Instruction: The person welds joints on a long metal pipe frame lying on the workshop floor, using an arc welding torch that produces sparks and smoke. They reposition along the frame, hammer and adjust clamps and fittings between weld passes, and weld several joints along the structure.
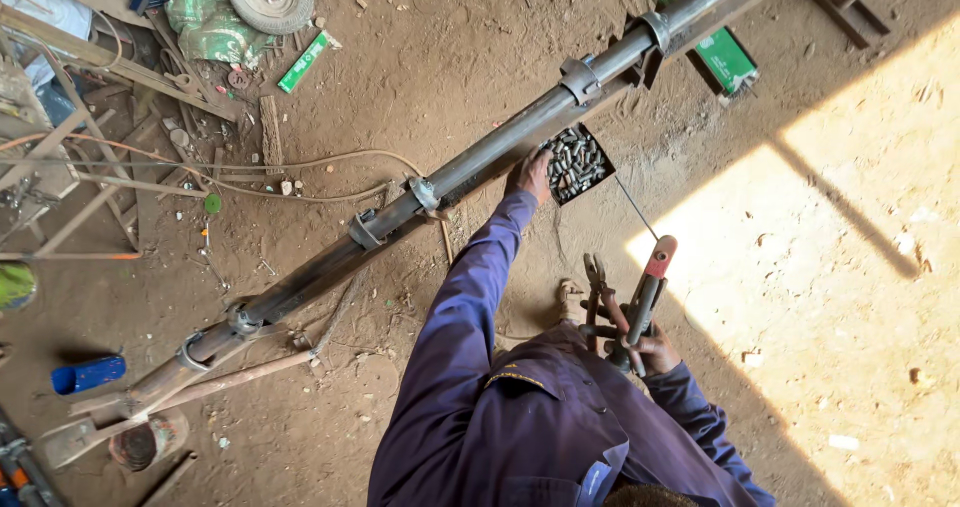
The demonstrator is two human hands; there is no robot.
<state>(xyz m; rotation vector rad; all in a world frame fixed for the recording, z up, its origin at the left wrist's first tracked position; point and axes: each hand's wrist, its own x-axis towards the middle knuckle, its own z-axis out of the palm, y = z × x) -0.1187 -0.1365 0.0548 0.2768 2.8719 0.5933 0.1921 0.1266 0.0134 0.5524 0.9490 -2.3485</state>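
Dirt floor underfoot; left hand (531,175) reaches spread into bolt box (578,163), right hand (650,350) grips pliers (603,302).

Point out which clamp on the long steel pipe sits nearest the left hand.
The clamp just lower-left of the left hand, beside the box of bolts; the other clamps lie farther along the pipe.

The long pipe (500,147) is dull dark metal — the floor (420,67) is rough dry earth, the sleeve (470,297) matt cloth.
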